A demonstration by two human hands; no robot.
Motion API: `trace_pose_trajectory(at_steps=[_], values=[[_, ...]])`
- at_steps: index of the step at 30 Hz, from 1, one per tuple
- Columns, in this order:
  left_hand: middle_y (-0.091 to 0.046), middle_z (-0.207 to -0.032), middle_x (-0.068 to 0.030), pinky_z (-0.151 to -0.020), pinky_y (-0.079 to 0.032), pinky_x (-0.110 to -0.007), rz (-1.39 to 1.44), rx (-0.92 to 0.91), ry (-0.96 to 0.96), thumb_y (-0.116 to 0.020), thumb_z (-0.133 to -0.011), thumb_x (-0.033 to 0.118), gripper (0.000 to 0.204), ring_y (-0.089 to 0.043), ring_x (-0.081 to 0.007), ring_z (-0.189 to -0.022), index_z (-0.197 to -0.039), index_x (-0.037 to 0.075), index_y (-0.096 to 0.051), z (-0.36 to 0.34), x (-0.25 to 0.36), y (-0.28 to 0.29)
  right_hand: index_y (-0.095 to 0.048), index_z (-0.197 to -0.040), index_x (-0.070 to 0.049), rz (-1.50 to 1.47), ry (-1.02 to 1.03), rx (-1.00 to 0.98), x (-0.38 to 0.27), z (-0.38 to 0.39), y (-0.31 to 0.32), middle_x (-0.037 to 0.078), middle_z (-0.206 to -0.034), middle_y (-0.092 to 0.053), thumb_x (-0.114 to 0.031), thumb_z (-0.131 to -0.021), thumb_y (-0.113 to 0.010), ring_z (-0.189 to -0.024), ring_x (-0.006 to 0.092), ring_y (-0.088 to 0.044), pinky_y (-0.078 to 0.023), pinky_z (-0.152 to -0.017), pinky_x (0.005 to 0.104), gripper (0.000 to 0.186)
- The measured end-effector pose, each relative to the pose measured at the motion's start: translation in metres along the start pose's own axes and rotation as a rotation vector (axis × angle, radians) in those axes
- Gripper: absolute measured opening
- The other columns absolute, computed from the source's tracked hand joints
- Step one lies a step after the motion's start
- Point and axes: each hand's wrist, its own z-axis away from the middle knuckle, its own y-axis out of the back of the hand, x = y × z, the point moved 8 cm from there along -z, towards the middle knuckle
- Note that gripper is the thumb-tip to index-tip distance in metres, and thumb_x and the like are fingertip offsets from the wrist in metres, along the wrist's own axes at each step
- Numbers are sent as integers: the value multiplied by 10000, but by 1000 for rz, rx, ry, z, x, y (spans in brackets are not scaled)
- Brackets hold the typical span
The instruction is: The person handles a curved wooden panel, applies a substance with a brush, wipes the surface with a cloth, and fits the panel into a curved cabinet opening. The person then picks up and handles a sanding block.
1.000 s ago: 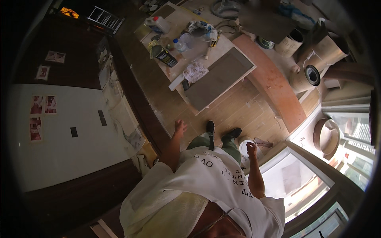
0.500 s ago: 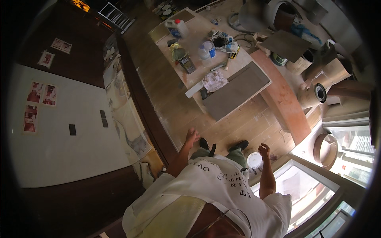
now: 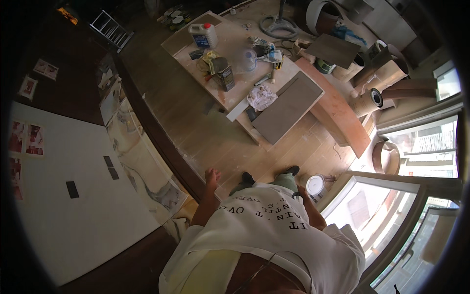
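My left hand [image 3: 212, 177] hangs beside my left leg above the wooden floor, holding nothing, its fingers loose and a little apart. My right hand [image 3: 300, 191] is lowered against my right thigh, and its fingers are hard to make out. Just right of it stands a white round-lidded bucket [image 3: 315, 184]. Ahead of me is a work table [image 3: 230, 100]. A grey-brown flat panel [image 3: 289, 109] lies at its near end, with a crumpled pale cloth [image 3: 262, 97] against the panel. Neither hand touches these table things.
On the table stand a white jug with a red cap [image 3: 203, 36], a rectangular metal can [image 3: 224, 77] and a clear plastic bottle [image 3: 248, 61]. A curved orange-brown board [image 3: 338, 115] borders its right side. A large white panel [image 3: 63, 196] fills the left; windows [image 3: 364, 210] are at right.
My right hand has dropped from a raised position to beside my thigh. My left hand has shifted left. The view has turned, so the table shows slightly farther left.
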Motion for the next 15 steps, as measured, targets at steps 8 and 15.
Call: trace_pose_trajectory(at_steps=[8, 15], values=[[-567, -1190, -118, -833, -532, -416, -90, -146, 67, -467, -974, 222, 406, -647, -272, -1003, -1348, 66, -437, -49, -14, -38, -622, -1283, -147, -647, -545, -76, -69, 23, 16, 99, -1164, -650, -312, -928, -572, -1043, 244, -614, -522, -836, 482, 395], [-585, -1211, -104, -830, -541, -415, -269, -332, -39, -490, -993, 252, 337, -647, -276, -1012, -1278, 73, -477, -29, 7, -108, -666, -1137, 28, -474, -285, 120, -80, 7, 40, 98, -973, -694, -304, -897, -598, -893, 204, -634, -500, -813, 307, 415]])
